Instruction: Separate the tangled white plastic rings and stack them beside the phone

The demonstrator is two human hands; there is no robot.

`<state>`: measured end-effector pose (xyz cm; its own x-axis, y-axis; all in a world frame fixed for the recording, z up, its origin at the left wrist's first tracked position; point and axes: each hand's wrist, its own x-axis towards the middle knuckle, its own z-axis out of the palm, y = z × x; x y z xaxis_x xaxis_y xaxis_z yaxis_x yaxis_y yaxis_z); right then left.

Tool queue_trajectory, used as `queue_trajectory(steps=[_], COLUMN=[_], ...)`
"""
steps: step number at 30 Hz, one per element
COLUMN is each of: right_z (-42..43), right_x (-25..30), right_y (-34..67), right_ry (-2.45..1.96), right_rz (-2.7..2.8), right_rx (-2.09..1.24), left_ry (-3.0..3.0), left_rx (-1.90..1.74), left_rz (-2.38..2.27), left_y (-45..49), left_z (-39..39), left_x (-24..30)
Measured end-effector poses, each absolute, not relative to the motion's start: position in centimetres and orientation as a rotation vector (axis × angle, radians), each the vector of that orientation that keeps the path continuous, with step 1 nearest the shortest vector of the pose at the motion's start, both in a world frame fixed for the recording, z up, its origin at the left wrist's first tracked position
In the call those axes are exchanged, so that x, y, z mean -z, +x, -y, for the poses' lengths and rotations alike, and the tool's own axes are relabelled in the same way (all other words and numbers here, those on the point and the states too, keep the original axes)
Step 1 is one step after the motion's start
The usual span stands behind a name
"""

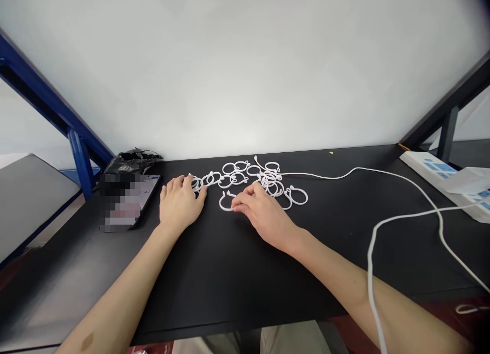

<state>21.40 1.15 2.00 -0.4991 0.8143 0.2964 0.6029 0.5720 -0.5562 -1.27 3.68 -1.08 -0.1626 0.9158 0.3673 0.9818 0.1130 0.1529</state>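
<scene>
Only one scrap of writing can be read: the digits "42" after a colon, pale on the dark top edge of the phone (147,190) that lies on the counter (214,282) at the left. The rest of its screen is blurred out and gives nothing. The white power strip (421,165) at the counter's right end bears blue patches, but any lettering on them is too small to make out.

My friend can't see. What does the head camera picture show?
A left hand lies flat on a black table at the edge of a pile of white rings. The right hand touches one loose ring. A white cable lies to the right.
</scene>
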Motion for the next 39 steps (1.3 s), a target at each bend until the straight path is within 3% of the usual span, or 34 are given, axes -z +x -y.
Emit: queue_trajectory(steps=[7, 22, 29, 33, 39], right_z=[-1.2, -1.9, -2.0, -2.3, -2.7], right_x=[-2.2, -1.1, -1.3, -1.6, -1.3], right_y=[21.2, 20.9, 20.7, 20.9, 21.1], right_ry=[-1.171, -1.173, -1.217, -1.353, -1.382], right_rz=[2.141, 1.950, 1.763, 1.764, 1.745], right_rx=[-0.753, -0.897, -1.034, -0.816, -0.742], left_ry=[-2.065, -1.961, -2.121, -2.327, -2.364], left_rx=[0.565, 0.609, 1.067, 1.436, 1.584], left_rz=[1.899, 2.021, 1.773, 2.028, 2.208], left_y=[-1.7, -2.9, -0.3, 3.9, 7.0], left_z=[-4.4, -6.7, -4.7, -1.5, -0.3], left_x=[1.0, 1.3, -0.6, -0.9, -0.5])
